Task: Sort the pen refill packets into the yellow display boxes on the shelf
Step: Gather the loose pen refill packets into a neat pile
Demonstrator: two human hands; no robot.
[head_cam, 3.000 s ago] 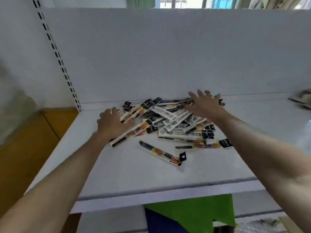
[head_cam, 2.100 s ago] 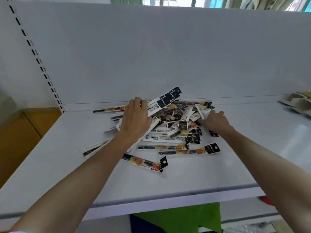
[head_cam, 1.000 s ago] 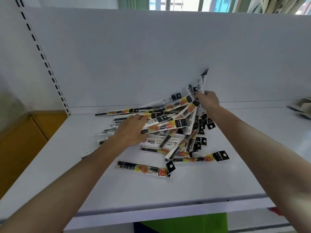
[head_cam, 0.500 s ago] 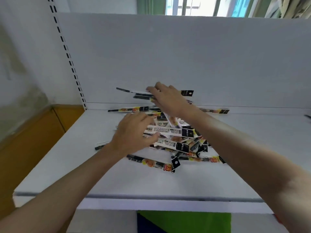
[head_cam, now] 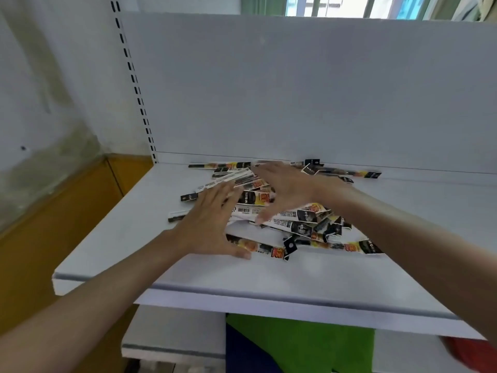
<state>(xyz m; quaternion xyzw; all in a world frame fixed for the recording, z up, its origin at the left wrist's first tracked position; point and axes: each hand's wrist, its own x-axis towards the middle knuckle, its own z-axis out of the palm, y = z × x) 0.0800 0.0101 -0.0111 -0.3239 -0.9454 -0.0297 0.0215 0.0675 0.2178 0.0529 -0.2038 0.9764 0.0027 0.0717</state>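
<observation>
A loose pile of long, narrow pen refill packets, white with black and orange-yellow print, lies on the white shelf near its back panel. My left hand lies flat on the pile's left side, fingers straight and spread. My right hand hovers over the pile's top with fingers extended, thumb down near the packets; it holds nothing. One packet lies apart at the front. No yellow display box is in view.
A white back panel closes the shelf behind, with a slotted upright at its left. A lower shelf and green and blue material show below. An orange-brown wall section lies left.
The view has shifted further left. My right hand has let go of the packets it lifted and come down over the pile. My left hand has flattened on the pile's left side.
</observation>
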